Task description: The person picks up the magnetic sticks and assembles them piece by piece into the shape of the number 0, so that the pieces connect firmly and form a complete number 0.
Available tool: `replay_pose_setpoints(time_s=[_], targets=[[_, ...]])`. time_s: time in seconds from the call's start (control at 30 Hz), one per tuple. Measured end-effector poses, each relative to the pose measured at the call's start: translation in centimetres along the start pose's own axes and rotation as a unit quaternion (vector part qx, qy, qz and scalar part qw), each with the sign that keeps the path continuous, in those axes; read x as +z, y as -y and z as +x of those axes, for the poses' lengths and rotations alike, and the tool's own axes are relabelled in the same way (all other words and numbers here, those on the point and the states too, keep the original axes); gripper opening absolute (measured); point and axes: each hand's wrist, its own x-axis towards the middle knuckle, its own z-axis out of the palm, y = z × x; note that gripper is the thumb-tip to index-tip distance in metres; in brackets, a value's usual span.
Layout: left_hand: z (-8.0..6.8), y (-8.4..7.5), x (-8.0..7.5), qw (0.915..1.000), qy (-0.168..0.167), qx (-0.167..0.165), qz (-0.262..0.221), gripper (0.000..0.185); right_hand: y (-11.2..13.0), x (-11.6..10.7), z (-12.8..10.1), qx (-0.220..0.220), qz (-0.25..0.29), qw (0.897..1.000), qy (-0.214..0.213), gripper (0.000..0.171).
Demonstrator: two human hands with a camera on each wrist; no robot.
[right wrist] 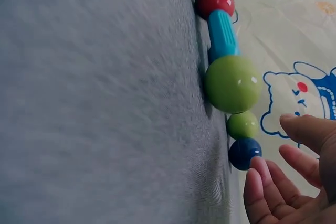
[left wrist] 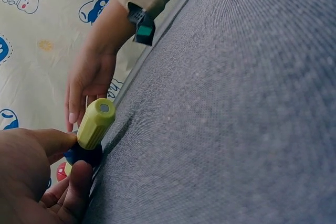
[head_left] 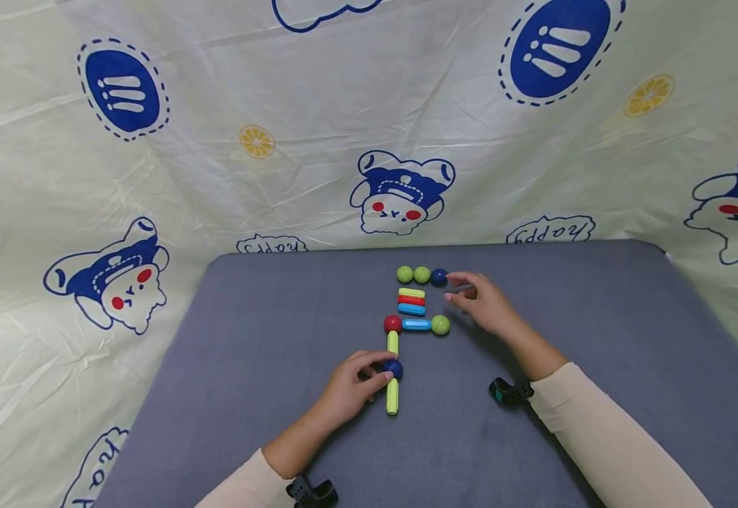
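My left hand (head_left: 350, 386) pinches a dark blue ball (head_left: 394, 370) between thumb and fingers. Yellow-green magnetic rods join this ball at both sides; the near rod (left wrist: 97, 121) shows a metal disc in its end. The far rod (head_left: 393, 343) runs to a red ball (head_left: 392, 324), from which a light blue rod (head_left: 416, 324) leads right to a green ball (head_left: 440, 324). At the back, my right hand (head_left: 488, 305) has its fingers loosely spread beside another dark blue ball (head_left: 438, 277). Whether a fingertip touches that ball I cannot tell.
Two green balls (head_left: 413, 274) sit left of the far blue ball. In front of them lie a yellow rod (head_left: 411, 293), a red rod (head_left: 411, 300) and a blue rod (head_left: 411, 309), side by side. Grey cloth covers the table (head_left: 267, 339); a printed sheet (head_left: 318, 190) hangs behind.
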Motion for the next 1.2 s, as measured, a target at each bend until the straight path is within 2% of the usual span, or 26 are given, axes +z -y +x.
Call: replay_pose_setpoints(time_s=[0.23,0.43,0.7,0.9,1.2], targets=[[0.1,0.2,0.0,1.0000,-0.003,0.002,0.005,0.029,-0.3,0.0,2.9,0.026,-0.010,1.000,-0.002,0.052],[0.1,0.5,0.0,0.9999,-0.003,0.002,0.010,0.028,-0.4,0.2,4.5,0.038,-0.017,0.999,0.003,0.052],[0.1,0.3,-0.1,1.0000,0.000,0.003,0.006,0.028,-0.4,0.5,5.7,0.049,-0.082,0.995,0.020,0.046],[0.2,0.4,0.0,0.9999,0.003,0.005,0.008,0.028,-0.3,0.2,5.3,0.039,-0.105,0.994,0.018,0.040],[0.2,0.2,0.0,1.0000,0.001,0.007,0.003,0.028,-1.0,-1.3,2.6,0.027,-0.095,0.995,0.020,0.038]])
